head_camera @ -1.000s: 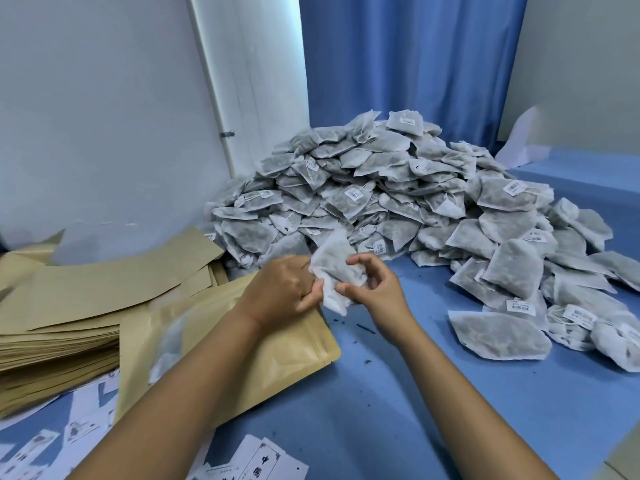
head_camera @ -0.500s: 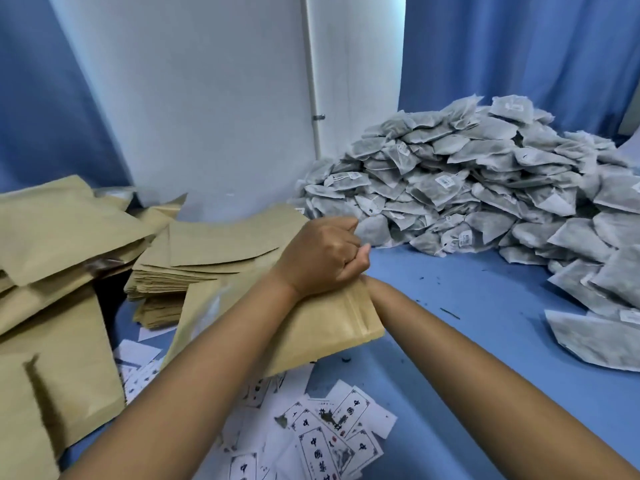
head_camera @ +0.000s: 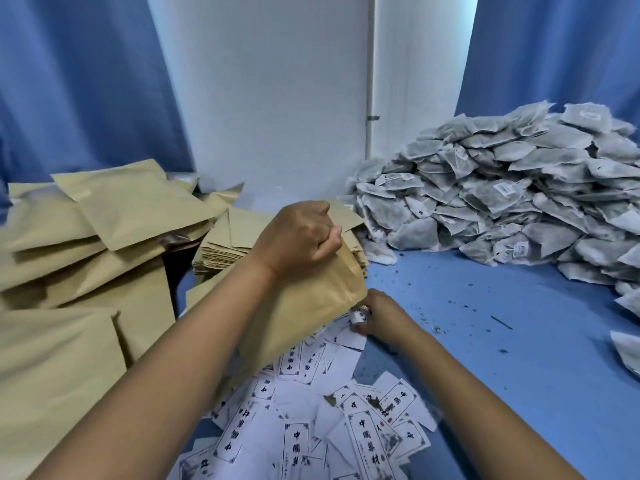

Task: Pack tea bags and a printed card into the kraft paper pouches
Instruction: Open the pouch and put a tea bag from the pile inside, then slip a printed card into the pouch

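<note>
left hand (head_camera: 298, 237): fingers curled, gripping the top edge of a tan kraft paper pouch (head_camera: 311, 306) at centre
right hand (head_camera: 377, 315): fingertips pinching a small white printed card (head_camera: 360, 315), just right of the pouch
cards (head_camera: 346, 420): white slips at 6 o'clock, chinese characters in black frames
tea bags (head_camera: 502, 202): grey mesh heap, 2 o'clock

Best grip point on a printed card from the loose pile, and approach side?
Pick a card lying on top, at a free corner or short edge. The cards lie flat and overlapped on the blue table, so come from above and pinch a raised edge, as the right hand seems to be doing beside the held pouch.
</note>
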The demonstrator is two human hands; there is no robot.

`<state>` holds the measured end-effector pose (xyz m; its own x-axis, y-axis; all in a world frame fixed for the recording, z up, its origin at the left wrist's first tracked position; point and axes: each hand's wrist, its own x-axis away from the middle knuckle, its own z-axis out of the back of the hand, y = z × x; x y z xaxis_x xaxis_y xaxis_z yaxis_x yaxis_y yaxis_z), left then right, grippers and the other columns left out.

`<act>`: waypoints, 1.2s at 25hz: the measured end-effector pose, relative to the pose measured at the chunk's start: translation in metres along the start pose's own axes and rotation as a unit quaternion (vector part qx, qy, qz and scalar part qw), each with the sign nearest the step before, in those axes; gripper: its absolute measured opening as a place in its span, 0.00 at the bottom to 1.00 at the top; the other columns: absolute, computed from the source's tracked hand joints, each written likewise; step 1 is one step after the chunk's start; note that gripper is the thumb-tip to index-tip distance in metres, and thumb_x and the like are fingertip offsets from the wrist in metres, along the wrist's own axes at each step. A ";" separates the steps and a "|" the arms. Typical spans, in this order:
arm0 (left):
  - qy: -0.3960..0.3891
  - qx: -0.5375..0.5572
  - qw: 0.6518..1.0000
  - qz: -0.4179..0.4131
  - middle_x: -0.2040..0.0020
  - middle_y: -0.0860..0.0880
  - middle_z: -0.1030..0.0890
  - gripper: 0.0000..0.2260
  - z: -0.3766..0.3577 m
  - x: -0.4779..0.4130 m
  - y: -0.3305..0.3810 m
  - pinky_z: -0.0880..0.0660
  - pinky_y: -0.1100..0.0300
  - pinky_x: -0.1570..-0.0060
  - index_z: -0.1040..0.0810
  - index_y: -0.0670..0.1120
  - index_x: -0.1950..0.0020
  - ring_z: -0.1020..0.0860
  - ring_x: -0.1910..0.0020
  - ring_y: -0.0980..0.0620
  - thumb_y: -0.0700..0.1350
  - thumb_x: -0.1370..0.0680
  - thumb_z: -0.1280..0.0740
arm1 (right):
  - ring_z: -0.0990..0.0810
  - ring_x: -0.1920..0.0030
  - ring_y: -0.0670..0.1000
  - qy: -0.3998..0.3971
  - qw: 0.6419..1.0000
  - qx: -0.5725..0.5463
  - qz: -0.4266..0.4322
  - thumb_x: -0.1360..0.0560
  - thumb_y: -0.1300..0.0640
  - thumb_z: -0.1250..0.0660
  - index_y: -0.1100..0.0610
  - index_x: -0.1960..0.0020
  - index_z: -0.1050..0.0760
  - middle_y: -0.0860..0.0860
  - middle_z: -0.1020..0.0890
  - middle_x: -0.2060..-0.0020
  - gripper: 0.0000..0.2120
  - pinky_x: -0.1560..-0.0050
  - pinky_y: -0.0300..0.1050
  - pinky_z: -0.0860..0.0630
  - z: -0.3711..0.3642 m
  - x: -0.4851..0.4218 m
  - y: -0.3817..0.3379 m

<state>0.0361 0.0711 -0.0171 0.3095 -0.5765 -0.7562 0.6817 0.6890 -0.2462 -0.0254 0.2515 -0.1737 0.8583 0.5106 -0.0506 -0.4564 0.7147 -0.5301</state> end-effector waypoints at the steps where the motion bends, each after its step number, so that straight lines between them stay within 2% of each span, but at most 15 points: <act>1: 0.000 0.002 1.000 0.002 0.80 0.44 0.33 0.20 -0.003 0.000 0.002 0.37 0.62 0.73 0.34 0.40 0.79 0.31 0.75 0.47 0.36 0.26 0.41 | 0.27 0.49 0.51 0.048 0.999 -0.002 -0.001 0.32 0.57 0.25 0.56 0.47 0.22 0.48 0.29 0.52 0.14 0.56 0.37 0.33 -0.003 -0.001 -0.003; 3: -0.006 0.007 1.000 0.011 0.79 0.44 0.33 0.19 -0.007 0.001 0.004 0.35 0.60 0.74 0.34 0.40 0.78 0.31 0.75 0.46 0.37 0.26 0.41 | 0.27 0.54 0.52 0.094 0.994 -0.034 -0.047 0.31 0.65 0.29 0.56 0.55 0.26 0.48 0.30 0.59 0.09 0.62 0.37 0.29 -0.002 -0.007 -0.003; 6: -0.013 0.009 0.999 0.032 0.78 0.44 0.34 0.19 -0.010 0.002 0.004 0.33 0.57 0.75 0.33 0.40 0.78 0.31 0.75 0.45 0.38 0.25 0.41 | 0.22 0.56 0.56 0.068 0.980 -0.115 -0.144 0.33 0.65 0.26 0.61 0.50 0.28 0.55 0.25 0.59 0.15 0.55 0.49 0.22 0.002 -0.011 -0.006; 9: -0.019 0.003 0.999 0.034 0.79 0.43 0.33 0.20 -0.014 0.001 0.007 0.32 0.57 0.76 0.33 0.39 0.78 0.31 0.75 0.45 0.38 0.25 0.41 | 0.23 0.64 0.55 0.036 0.980 -0.081 -0.177 0.36 0.62 0.23 0.56 0.67 0.35 0.66 0.26 0.64 0.18 0.65 0.45 0.27 0.001 -0.017 -0.014; 12: -0.019 0.004 0.999 0.035 0.79 0.43 0.33 0.20 -0.015 0.001 0.010 0.33 0.57 0.76 0.33 0.39 0.78 0.30 0.75 0.45 0.39 0.25 0.41 | 0.33 0.74 0.48 0.023 0.976 -0.069 -0.207 0.34 0.61 0.25 0.56 0.74 0.38 0.53 0.31 0.80 0.22 0.74 0.37 0.37 0.009 -0.017 -0.020; 14: -0.017 0.006 0.999 0.040 0.79 0.44 0.33 0.20 -0.014 0.003 0.010 0.33 0.57 0.76 0.33 0.40 0.78 0.30 0.75 0.45 0.39 0.25 0.41 | 0.37 0.79 0.44 0.097 0.965 -0.145 -0.194 0.30 0.63 0.30 0.56 0.76 0.38 0.47 0.35 0.86 0.21 0.78 0.34 0.41 0.018 -0.014 -0.023; 16: -0.015 0.006 0.999 0.037 0.79 0.44 0.33 0.20 -0.014 0.003 0.009 0.34 0.58 0.76 0.33 0.40 0.78 0.31 0.75 0.46 0.39 0.25 0.41 | 0.34 0.79 0.41 0.258 0.897 -0.323 -0.155 0.26 0.61 0.32 0.61 0.73 0.31 0.44 0.30 0.81 0.18 0.76 0.32 0.38 0.033 -0.008 -0.029; 18: -0.008 -0.008 1.000 0.024 0.79 0.45 0.31 0.20 -0.015 0.003 0.009 0.34 0.59 0.76 0.31 0.39 0.78 0.31 0.74 0.46 0.39 0.25 0.41 | 0.31 0.75 0.47 0.290 0.833 -0.465 -0.071 0.24 0.58 0.32 0.67 0.63 0.25 0.53 0.26 0.73 0.14 0.73 0.38 0.33 0.058 0.002 -0.042; 20: 0.015 -0.021 0.999 0.026 0.79 0.45 0.30 0.20 -0.015 0.002 0.008 0.35 0.60 0.75 0.30 0.39 0.78 0.31 0.73 0.47 0.37 0.25 0.40 | 0.32 0.79 0.47 0.169 0.870 -0.462 0.021 0.25 0.59 0.32 0.64 0.63 0.24 0.53 0.27 0.75 0.10 0.76 0.39 0.36 0.079 0.009 -0.055; 22: 0.049 -0.016 0.998 0.046 0.78 0.45 0.32 0.19 -0.015 0.002 0.008 0.36 0.59 0.74 0.31 0.40 0.77 0.32 0.72 0.47 0.36 0.25 0.40 | 0.33 0.80 0.44 0.050 0.943 -0.321 0.072 0.26 0.62 0.33 0.56 0.71 0.25 0.47 0.31 0.79 0.15 0.76 0.38 0.37 0.087 0.013 -0.075; 23: 0.058 -0.007 0.997 0.047 0.78 0.45 0.33 0.19 -0.016 0.001 0.010 0.37 0.59 0.74 0.31 0.40 0.77 0.33 0.72 0.47 0.35 0.25 0.40 | 0.32 0.78 0.42 0.036 0.968 -0.232 0.087 0.25 0.63 0.35 0.52 0.73 0.26 0.45 0.31 0.79 0.18 0.74 0.36 0.36 0.087 0.014 -0.087; 25: 0.060 0.005 0.998 0.025 0.78 0.45 0.33 0.19 -0.017 -0.002 0.015 0.38 0.61 0.71 0.29 0.39 0.77 0.34 0.71 0.48 0.35 0.25 0.40 | 0.29 0.69 0.41 0.030 0.977 -0.179 0.109 0.22 0.65 0.41 0.51 0.56 0.22 0.45 0.29 0.71 0.13 0.70 0.31 0.32 0.085 0.011 -0.108; 26: 0.058 0.005 0.998 0.014 0.77 0.46 0.32 0.18 -0.017 -0.004 0.017 0.39 0.62 0.69 0.28 0.39 0.76 0.33 0.71 0.48 0.36 0.25 0.40 | 0.30 0.66 0.41 0.017 0.971 -0.213 0.112 0.21 0.66 0.43 0.60 0.45 0.24 0.46 0.30 0.66 0.11 0.69 0.27 0.32 0.084 0.008 -0.114; 27: 0.058 -0.001 0.998 0.010 0.77 0.46 0.31 0.18 -0.016 -0.006 0.017 0.40 0.62 0.67 0.27 0.39 0.76 0.33 0.71 0.48 0.36 0.24 0.40 | 0.31 0.64 0.41 0.014 0.965 -0.232 0.118 0.21 0.66 0.43 0.65 0.42 0.28 0.48 0.30 0.64 0.10 0.68 0.24 0.32 0.085 0.007 -0.116; 30: 0.052 -0.060 0.996 0.035 0.77 0.46 0.31 0.19 -0.006 -0.005 0.009 0.38 0.60 0.70 0.29 0.39 0.76 0.31 0.71 0.47 0.38 0.24 0.41 | 0.29 0.70 0.42 0.103 0.960 -0.242 0.090 0.23 0.60 0.37 0.62 0.62 0.22 0.49 0.26 0.71 0.11 0.69 0.37 0.33 0.088 0.004 -0.105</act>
<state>0.0365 0.0835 -0.0192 0.2790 -0.4805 -0.8315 0.5748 0.7771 -0.2562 0.0054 0.2209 -0.0434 0.8267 0.4639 -0.3182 -0.4817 0.2915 -0.8264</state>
